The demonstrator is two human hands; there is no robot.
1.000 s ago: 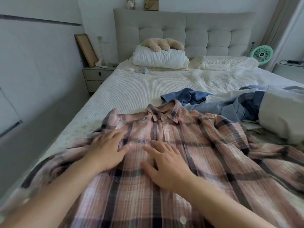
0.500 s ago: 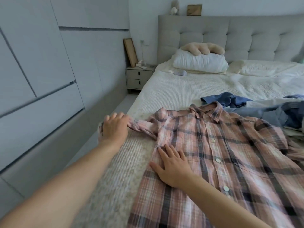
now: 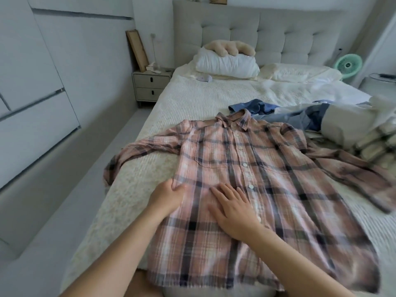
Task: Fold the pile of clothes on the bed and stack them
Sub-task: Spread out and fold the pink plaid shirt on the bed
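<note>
Across the bed (image 3: 192, 103) the shirt (image 3: 246, 179) is lying flat, left hand (image 3: 166, 197) pinching its left edge, right hand (image 3: 233, 207) pressing open-palmed; folding well means keeping that edge straight.

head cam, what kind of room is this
Most likely a home bedroom: a bed with a tufted headboard, pillows and a two-drawer nightstand beside it.

Beneath the fingers (image 3: 216, 190) a matt, crinkled woven cloth is seen in the plaid shirt (image 3: 246, 189), set with glossy buttons. Beyond them, a ribbed, matt bedspread (image 3: 188, 99) and a tufted fabric headboard (image 3: 278, 35) are shown.
</note>
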